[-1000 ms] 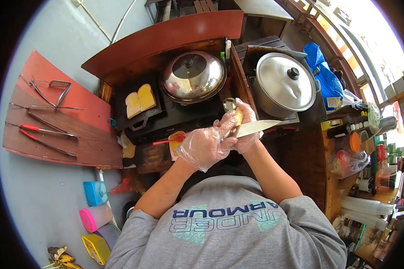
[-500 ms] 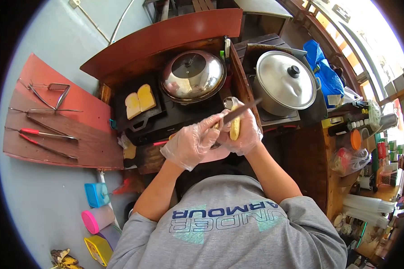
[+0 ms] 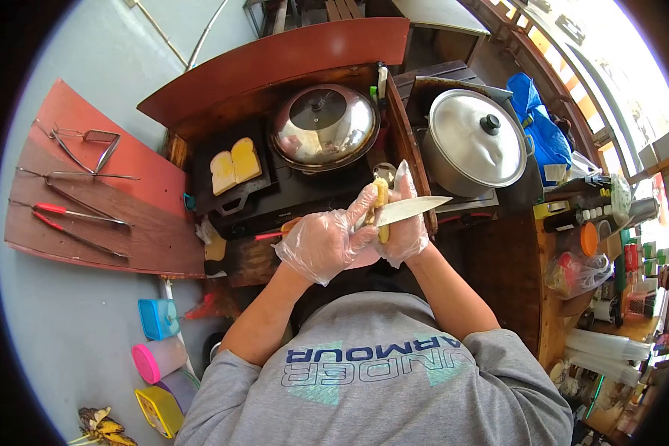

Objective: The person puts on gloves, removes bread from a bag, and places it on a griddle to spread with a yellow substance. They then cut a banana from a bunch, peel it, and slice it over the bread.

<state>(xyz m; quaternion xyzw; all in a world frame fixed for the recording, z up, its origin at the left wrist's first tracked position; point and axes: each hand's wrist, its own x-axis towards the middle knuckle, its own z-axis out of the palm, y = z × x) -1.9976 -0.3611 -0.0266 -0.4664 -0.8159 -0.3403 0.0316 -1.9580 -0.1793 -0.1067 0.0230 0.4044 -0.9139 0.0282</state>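
Observation:
My left hand (image 3: pixel 323 241), in a clear plastic glove, is closed around the handle end of a knife (image 3: pixel 416 209). The blade points right, crossing in front of my right palm. Against the blade is a pale yellow banana (image 3: pixel 380 195), apparently peeled, with part of it above the knife and part below. My right hand (image 3: pixel 406 234), also gloved, holds the banana against its palm with some fingers stretched upward. Left fingertips touch the banana too. A pink surface (image 3: pixel 366 257) shows partly under the hands.
Two bread slices (image 3: pixel 236 166) with a yellow spread lie on a black griddle (image 3: pixel 259 190). Beside it stands a pan with a domed lid (image 3: pixel 349 134); farther right is a large lidded pot (image 3: pixel 457 167). Tongs (image 3: pixel 82 215) lie on a red-brown board (image 3: pixel 152 238) at left.
The knife has swung from slanting upward to lying flatter, its broad side now showing. The banana now shows above and below the blade. My right fingers have straightened upward.

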